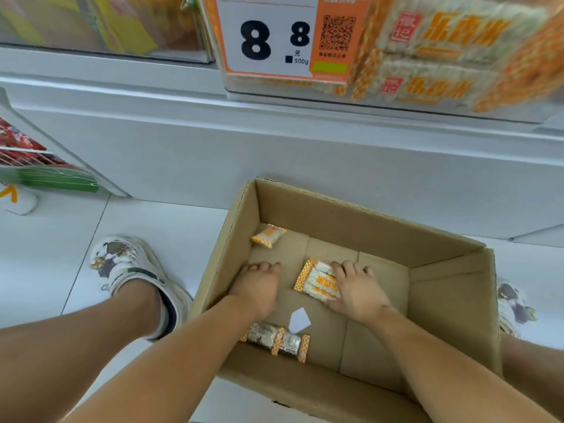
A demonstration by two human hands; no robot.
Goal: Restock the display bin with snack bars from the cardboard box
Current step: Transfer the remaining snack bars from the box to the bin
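An open cardboard box (pixel 329 215) stands on the floor below the display bin (pixel 427 56), which holds orange-and-white snack bars. Both my hands are down inside the box. My right hand (pixel 357 288) lies over a small stack of snack bars (pixel 317 279), fingers curled round its right side. My left hand (pixel 259 285) rests on the box floor with curled fingers and nothing seen in it. One loose bar (pixel 268 235) lies in the far left corner. Two more bars (pixel 276 340) lie at the near wall, by a white paper scrap (pixel 299 320).
A price sign (pixel 268 38) reading 8.8 hangs on the bin's front. A white shelf base (pixel 213 141) runs behind the box. My shoes (pixel 131 267) stand on the white tiled floor either side. A rack with red packets (pixel 24 148) sits at the far left.
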